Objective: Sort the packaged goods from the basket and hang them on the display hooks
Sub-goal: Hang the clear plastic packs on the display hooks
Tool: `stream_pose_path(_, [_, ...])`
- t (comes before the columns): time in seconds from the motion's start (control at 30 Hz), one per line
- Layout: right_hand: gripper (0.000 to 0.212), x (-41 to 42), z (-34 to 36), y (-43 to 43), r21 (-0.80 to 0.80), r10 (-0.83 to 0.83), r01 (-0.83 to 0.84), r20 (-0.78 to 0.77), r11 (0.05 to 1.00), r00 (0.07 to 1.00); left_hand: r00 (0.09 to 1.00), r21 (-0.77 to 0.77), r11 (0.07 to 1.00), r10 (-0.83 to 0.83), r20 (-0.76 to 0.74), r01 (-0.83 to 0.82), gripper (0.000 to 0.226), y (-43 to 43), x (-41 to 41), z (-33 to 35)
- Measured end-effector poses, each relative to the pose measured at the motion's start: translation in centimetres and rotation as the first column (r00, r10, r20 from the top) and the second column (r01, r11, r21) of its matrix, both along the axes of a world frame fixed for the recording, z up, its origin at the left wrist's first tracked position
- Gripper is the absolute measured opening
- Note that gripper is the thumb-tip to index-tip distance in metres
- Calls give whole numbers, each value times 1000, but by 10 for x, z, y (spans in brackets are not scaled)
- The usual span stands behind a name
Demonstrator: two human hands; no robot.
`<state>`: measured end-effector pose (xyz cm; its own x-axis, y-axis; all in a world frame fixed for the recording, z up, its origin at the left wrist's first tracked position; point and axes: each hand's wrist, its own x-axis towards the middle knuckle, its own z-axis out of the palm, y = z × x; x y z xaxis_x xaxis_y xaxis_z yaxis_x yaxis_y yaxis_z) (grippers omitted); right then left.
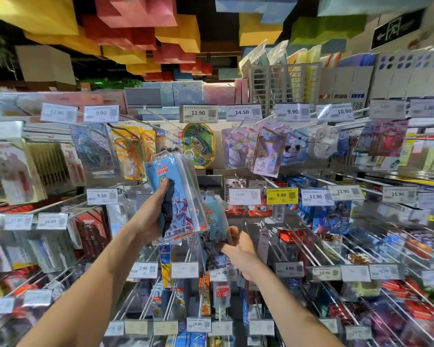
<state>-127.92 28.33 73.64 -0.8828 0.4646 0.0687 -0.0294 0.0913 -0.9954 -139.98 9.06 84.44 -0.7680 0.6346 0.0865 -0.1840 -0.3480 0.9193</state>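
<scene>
My left hand (pixel 152 216) grips a stack of clear blister packs with light-blue cards (pixel 178 196), held up in front of the middle shelf row, tilted left. My right hand (pixel 238 249) pinches the lower part of another pack of the same kind (pixel 214 231), which hangs just right of and below the stack, its top near a display hook (pixel 206 190). Whether that pack's hole sits on the hook I cannot tell. No basket is in view.
Rows of metal display hooks (pixel 311 236) with packaged stationery and toys fill the wall ahead. Price tags such as the yellow 9.99 label (pixel 282 195) stick out at hook ends. A green oval pack (pixel 199 145) hangs above the held stack.
</scene>
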Motion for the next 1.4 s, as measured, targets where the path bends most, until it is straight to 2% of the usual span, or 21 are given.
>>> stream_pose_path(0.13, [26,-2,6,-2,24,2,-2,-3,1000,1000,999,6,1000,-28,-24,28,115,-3,-9,-2])
stream_pose_path(0.17, [27,-3,7,-2,36,4,-3,-5,999,1000,999,-3,1000,-18,-28,18,117,-4,-13,-4])
stream_pose_path(0.33, [31,-14,0,1,32,-74,72,58,997,996,999,5,999,-53,10,53,80,1,3,4])
stream_pose_path(0.4, [36,-20,1,0,31,-64,61,119,998,991,999,16,999,-52,5,52,79,2,4,3])
stream_pose_path(0.47, [51,-24,4,-2,116,-17,-8,213,993,977,998,26,997,-70,-1,70,101,1,-2,-1])
stream_pose_path(0.5, [52,-28,5,0,189,-47,6,217,982,975,997,30,997,-75,-12,76,111,0,-5,-2])
stream_pose_path(0.6, [37,-35,16,6,328,-133,76,158,942,978,992,31,992,-123,7,123,119,0,-17,-7])
stream_pose_path(0.67, [36,-43,20,10,371,-163,79,200,925,966,997,53,997,-65,45,63,121,1,-28,-13])
stream_pose_path(0.7, [35,-47,21,9,364,-175,87,217,927,960,997,52,997,-57,49,55,116,3,-24,-10])
stream_pose_path(0.73, [36,-50,21,8,345,-189,104,222,933,957,997,51,997,-56,46,53,100,6,-18,-7])
stream_pose_path(0.8, [42,-53,18,8,358,-228,136,226,924,947,999,14,999,-37,31,37,45,9,-7,0])
stream_pose_path(0.83, [44,-52,17,6,409,-264,161,209,898,942,1000,4,1000,-27,9,27,34,8,0,3])
stream_pose_path(0.9, [41,-50,16,2,456,-336,254,107,853,936,1000,-53,999,-15,3,15,36,8,18,11])
stream_pose_path(0.97, [24,-44,20,-9,329,-348,357,-86,874,933,999,-88,996,33,-17,-34,41,6,7,2])
stream_pose_path(1.03, [23,-34,29,-25,250,-348,433,-322,866,880,1000,-88,996,20,-15,-21,43,5,5,1])
stream_pose_path(1.1, [27,-22,41,-41,245,-338,519,-525,819,781,999,-73,997,21,-39,-24,65,5,8,1])
stream_pose_path(1.17, [24,-17,55,-55,281,-286,561,-637,779,716,998,-81,997,13,-56,-17,83,5,8,-2])
stream_pose_path(1.23, [18,-18,65,-63,369,-213,545,-648,753,732,997,-83,996,6,-79,-13,63,6,9,-2])
stream_pose_path(1.3, [26,-23,70,-66,444,-162,489,-593,751,788,993,-73,997,15,-114,-24,44,7,13,-1])
stream_pose_path(1.4, [33,-25,70,-68,529,-131,468,-552,708,823,990,-78,995,56,-129,-67,50,8,15,1])
